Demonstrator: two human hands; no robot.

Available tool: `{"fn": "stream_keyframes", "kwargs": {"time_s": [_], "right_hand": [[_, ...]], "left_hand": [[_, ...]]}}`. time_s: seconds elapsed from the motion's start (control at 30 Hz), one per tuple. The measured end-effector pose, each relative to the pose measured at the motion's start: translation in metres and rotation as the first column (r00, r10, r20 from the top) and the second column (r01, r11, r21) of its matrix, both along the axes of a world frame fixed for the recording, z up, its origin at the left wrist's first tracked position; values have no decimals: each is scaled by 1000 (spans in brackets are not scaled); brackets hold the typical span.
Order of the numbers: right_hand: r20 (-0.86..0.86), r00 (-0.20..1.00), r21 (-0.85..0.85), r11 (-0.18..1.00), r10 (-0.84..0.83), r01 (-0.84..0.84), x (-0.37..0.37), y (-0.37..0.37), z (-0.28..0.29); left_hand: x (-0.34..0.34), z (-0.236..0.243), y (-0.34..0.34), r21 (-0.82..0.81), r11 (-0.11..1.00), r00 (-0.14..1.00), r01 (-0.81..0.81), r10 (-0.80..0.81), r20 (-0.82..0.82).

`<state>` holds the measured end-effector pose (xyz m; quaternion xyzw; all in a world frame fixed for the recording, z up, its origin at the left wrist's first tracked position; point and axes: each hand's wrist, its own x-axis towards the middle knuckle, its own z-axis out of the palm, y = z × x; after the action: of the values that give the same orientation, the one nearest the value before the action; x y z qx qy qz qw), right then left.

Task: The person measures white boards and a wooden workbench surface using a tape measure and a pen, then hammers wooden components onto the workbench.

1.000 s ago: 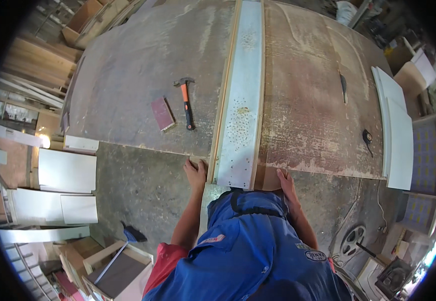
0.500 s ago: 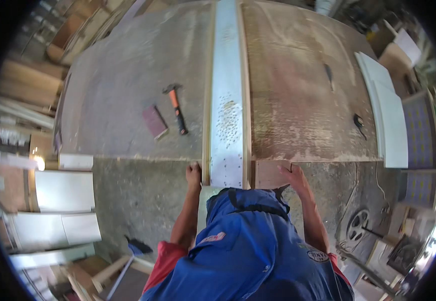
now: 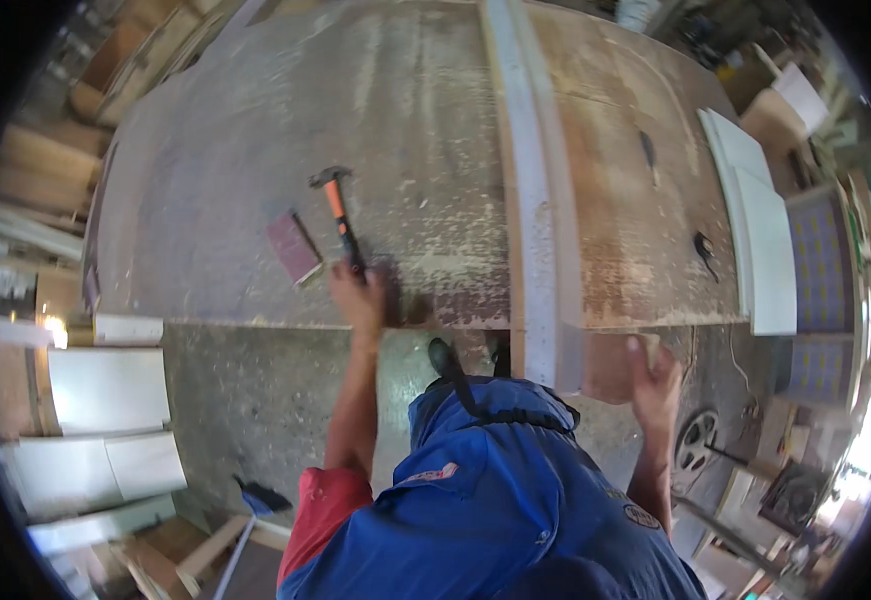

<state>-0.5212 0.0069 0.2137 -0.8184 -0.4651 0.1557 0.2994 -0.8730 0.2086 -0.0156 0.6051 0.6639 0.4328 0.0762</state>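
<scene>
Well, our apron (image 3: 495,490) bears lettering (image 3: 641,515); our left hand (image 3: 358,298) touches the hammer (image 3: 338,210), closure unclear; our right hand (image 3: 657,380) grips a brown board (image 3: 607,370).

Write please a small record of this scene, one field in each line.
Left hand: at the lower handle of a claw hammer
Right hand: holding the right edge of a brown wood piece
Long white board: runs away from the person, near end past the worktable edge
Left of hammer: dark red block
Table's right side: tape measure, white panels
</scene>
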Motion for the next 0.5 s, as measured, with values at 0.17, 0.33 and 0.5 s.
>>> {"fn": "stream_keyframes", "kwargs": {"time_s": [0.17,0.33,0.5], "right_hand": [[105,989,75,991,103,-111,-48,20,23],[-35,999,125,992,27,-22,-57,19,21],[-424,821,450,876,381,-174,-53,18,-1]], "left_hand": [[-22,-31,67,-236,968,967,-90,29,-252],[-21,-24,110,-556,807,962,199,-51,270],[35,55,78,-388,778,564,493,53,824]]}}
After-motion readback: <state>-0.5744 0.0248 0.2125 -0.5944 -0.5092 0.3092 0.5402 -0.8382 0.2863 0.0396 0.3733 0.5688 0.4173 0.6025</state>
